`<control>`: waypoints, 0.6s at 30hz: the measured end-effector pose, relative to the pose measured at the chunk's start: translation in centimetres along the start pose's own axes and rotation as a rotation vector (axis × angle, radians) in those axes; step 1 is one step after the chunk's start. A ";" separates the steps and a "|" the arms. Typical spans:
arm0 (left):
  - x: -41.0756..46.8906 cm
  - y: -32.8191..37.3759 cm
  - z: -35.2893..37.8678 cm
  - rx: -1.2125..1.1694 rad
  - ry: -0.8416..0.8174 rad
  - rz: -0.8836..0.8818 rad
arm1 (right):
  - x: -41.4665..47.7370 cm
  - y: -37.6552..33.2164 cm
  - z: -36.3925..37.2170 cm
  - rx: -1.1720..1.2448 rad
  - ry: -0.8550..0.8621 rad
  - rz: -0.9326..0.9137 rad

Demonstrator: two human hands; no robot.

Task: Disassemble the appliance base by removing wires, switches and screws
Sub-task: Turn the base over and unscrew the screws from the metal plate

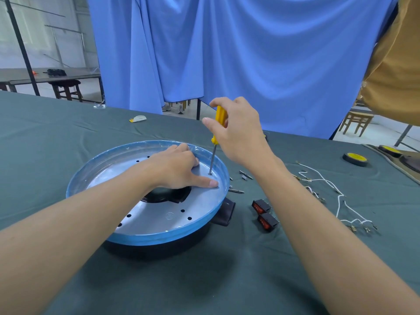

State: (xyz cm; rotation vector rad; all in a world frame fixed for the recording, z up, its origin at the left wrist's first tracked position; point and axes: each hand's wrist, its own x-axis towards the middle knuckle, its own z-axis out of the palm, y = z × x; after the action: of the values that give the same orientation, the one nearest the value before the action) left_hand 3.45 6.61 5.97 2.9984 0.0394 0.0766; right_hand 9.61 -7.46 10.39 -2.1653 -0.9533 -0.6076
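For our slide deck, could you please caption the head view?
Right hand drives yellow screwdriver into appliance base; left hand steadies it.

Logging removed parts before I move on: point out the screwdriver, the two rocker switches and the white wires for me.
screwdriver (221, 114): head view, on the yellow handle, above the fingers.
rocker switches (261, 206): head view, on the farther switch's black body.
white wires (340, 193): head view, on the mid-length bend of the loose bundle.

Green-clothed table (68, 137) carries appliance base (145, 214), two switches (264, 212), white wires (336, 196), screws (244, 176), tape roll (355, 158).
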 end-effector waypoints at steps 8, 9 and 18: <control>0.1 0.0 0.0 0.007 -0.018 -0.005 | -0.1 -0.2 -0.4 0.126 0.022 -0.001; 0.1 0.0 0.0 0.004 -0.017 -0.005 | -0.2 -0.2 -0.2 0.141 0.016 0.001; 0.1 -0.1 0.0 0.019 -0.014 0.000 | 0.1 -0.4 -0.6 0.075 0.077 -0.030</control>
State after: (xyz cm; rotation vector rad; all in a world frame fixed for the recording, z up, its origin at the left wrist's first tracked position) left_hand 3.56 6.68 5.99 3.0173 0.0382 0.0560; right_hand 9.34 -7.63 10.99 -2.0501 -0.9538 -0.6552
